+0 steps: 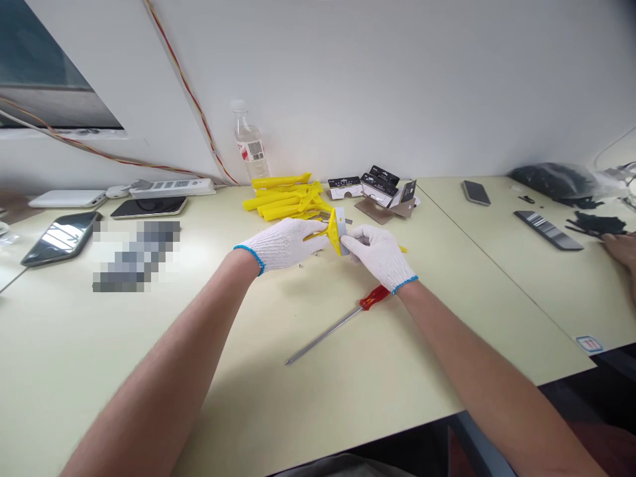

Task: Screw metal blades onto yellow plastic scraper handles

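Note:
Both hands wear white knit gloves. My left hand (285, 243) is closed around a yellow plastic scraper (334, 233) held just above the table. My right hand (378, 255) pinches the grey blade (341, 225) at the scraper's wide end. Behind them lies a pile of several more yellow scrapers (285, 197). A red-handled screwdriver (338, 324) lies on the table under my right wrist, its shaft pointing toward me and left.
Small black-and-white packets (372, 187) lie behind the hands, a water bottle (251, 142) stands by the wall. Phones (62, 236) and a power strip (171, 187) sit at left. Another phone (476, 192), a dark flat device (548, 230) and another person's hand (621, 250) are at right.

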